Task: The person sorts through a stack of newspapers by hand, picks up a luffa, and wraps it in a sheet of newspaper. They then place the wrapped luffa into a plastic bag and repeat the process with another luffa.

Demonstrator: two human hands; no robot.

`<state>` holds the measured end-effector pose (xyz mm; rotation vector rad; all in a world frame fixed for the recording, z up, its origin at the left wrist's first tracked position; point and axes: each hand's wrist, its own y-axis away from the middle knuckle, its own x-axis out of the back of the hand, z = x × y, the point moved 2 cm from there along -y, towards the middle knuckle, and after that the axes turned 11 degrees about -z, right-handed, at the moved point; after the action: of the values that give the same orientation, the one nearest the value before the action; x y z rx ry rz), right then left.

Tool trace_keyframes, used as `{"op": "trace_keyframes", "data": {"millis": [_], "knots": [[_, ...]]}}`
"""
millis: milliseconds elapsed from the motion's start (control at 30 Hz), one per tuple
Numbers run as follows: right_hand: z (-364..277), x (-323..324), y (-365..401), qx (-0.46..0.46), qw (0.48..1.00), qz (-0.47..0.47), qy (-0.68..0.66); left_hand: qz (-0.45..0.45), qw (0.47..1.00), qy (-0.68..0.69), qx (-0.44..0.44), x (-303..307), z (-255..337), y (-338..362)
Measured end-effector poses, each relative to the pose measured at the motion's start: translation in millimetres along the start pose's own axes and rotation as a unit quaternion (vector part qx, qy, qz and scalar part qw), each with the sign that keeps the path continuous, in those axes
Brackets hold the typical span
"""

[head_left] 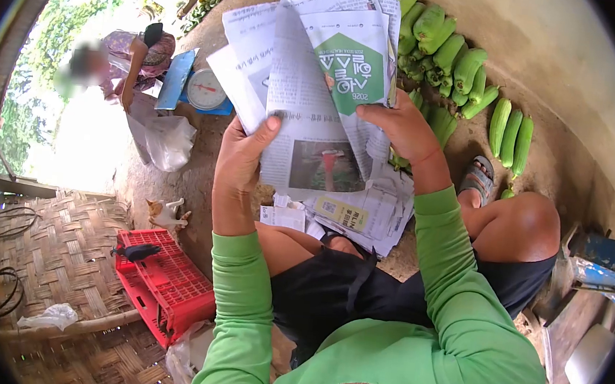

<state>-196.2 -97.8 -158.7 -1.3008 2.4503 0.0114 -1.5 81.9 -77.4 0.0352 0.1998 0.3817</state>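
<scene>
A bundle of newspaper sheets (288,80) is held up in front of me, several sheets layered and fanned at the left. My left hand (243,153) grips the lower left edge, thumb on top. On the right side, my right hand (407,126) pinches the sheets with its thumb over the paper and its fingers behind. One sheet carries a green printed panel (351,64), and a photo (326,166) is printed near the bottom edge. Below the bundle, more loose newspapers (364,215) lie on the ground between my legs.
Long green gourds (438,39) are piled along the wall, with several more (510,136) near my sandal. To the left are a dial scale (205,89), a plastic bag (166,132), a cat (167,212) and a red crate (164,278). Another person (124,66) sits beyond.
</scene>
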Motion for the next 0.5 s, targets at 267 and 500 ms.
{"op": "trace_keyframes", "data": {"millis": [267, 500], "knots": [[-0.3, 4.4, 0.2, -0.008, 1.0, -0.004, 0.023, -0.009, 0.99, -0.132, -0.041, -5.0, -6.8, -7.8], [25.0, 20.7, -0.2, 0.001, 0.983, 0.0, 0.186, -0.002, 0.976, -0.217, -0.004, 13.8, -9.9, -8.9]]}}
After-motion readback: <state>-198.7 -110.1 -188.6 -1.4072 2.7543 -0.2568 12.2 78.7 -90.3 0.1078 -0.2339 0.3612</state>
